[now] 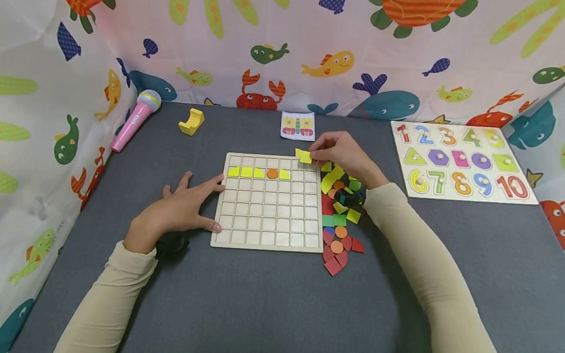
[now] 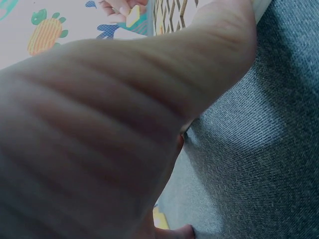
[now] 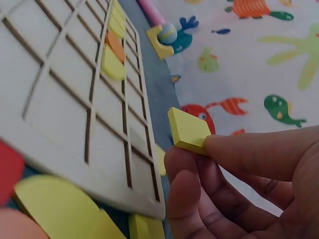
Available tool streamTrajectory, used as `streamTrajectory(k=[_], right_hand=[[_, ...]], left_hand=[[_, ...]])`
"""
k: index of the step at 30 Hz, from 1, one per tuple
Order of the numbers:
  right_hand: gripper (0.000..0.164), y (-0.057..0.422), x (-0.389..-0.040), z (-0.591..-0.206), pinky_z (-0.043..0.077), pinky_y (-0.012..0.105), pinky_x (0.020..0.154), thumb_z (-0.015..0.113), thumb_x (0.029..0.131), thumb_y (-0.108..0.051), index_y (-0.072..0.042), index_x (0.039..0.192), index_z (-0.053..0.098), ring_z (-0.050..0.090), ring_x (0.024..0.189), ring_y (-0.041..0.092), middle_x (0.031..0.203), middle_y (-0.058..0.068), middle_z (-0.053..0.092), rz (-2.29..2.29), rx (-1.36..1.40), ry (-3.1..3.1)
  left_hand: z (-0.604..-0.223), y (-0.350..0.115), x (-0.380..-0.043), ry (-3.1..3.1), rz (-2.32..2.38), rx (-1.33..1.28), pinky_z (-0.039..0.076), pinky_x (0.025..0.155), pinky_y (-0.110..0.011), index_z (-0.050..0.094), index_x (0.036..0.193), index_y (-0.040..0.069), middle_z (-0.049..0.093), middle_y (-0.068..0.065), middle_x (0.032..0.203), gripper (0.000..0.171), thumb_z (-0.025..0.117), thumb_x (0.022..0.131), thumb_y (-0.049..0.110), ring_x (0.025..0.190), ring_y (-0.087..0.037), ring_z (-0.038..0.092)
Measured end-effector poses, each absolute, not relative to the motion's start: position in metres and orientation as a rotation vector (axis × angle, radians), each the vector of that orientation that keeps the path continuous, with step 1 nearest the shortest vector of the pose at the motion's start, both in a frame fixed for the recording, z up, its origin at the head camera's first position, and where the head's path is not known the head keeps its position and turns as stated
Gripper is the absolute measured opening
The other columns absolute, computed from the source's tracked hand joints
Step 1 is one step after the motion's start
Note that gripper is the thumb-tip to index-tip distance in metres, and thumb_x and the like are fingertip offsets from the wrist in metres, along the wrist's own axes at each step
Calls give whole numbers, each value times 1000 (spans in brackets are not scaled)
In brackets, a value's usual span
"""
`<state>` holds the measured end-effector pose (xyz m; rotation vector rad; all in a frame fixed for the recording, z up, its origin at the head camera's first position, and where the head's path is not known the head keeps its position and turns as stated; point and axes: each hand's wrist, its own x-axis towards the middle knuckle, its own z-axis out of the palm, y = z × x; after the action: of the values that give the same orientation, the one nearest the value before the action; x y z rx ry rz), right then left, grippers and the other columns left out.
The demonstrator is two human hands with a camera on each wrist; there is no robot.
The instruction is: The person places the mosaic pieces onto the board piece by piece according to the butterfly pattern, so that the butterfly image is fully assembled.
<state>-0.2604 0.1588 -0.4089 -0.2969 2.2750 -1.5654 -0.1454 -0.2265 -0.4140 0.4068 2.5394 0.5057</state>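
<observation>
A pale wooden grid board (image 1: 268,202) lies on the table. One of its upper rows holds several yellow tiles (image 1: 246,172) and an orange round tile (image 1: 272,174). Above the board's far right corner, my right hand (image 1: 344,156) pinches a yellow square tile (image 3: 189,130) between thumb and fingers. Another yellow tile (image 3: 160,159) shows behind the board's far edge in the right wrist view. My left hand (image 1: 175,210) has its fingers spread, with fingertips at the board's left edge. In the left wrist view my forearm and thumb side hide most of the board.
Loose yellow, green, red and orange tiles (image 1: 339,220) crowd the board's right side. A butterfly pattern card (image 1: 298,126) stands behind it. Further right lies a number and shape puzzle (image 1: 468,163). A pink toy microphone (image 1: 135,121) and a yellow curved block (image 1: 192,122) are back left.
</observation>
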Motion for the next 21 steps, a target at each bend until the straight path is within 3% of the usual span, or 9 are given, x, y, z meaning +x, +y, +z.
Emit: streamTrajectory(k=[12, 21], right_hand=[[7, 145, -243, -408, 57, 39, 78, 74, 101, -5, 2, 103, 76, 62, 87, 37, 100, 17, 73, -1400, -472, 2365], [6, 137, -235, -409, 51, 35, 73, 73, 100, -6, -2, 102, 77, 61, 85, 28, 98, 10, 73, -1243, -565, 2480]], left_hand=[[-412, -226, -144, 2537, 523, 410, -3, 107, -90, 20, 173, 19, 27, -15, 174, 114, 89, 87, 49, 156, -60, -10], [-412, -227, -144, 2534, 520, 410, -3, 107, -90, 22, 173, 20, 27, -14, 175, 114, 89, 86, 50, 156, -60, -10]])
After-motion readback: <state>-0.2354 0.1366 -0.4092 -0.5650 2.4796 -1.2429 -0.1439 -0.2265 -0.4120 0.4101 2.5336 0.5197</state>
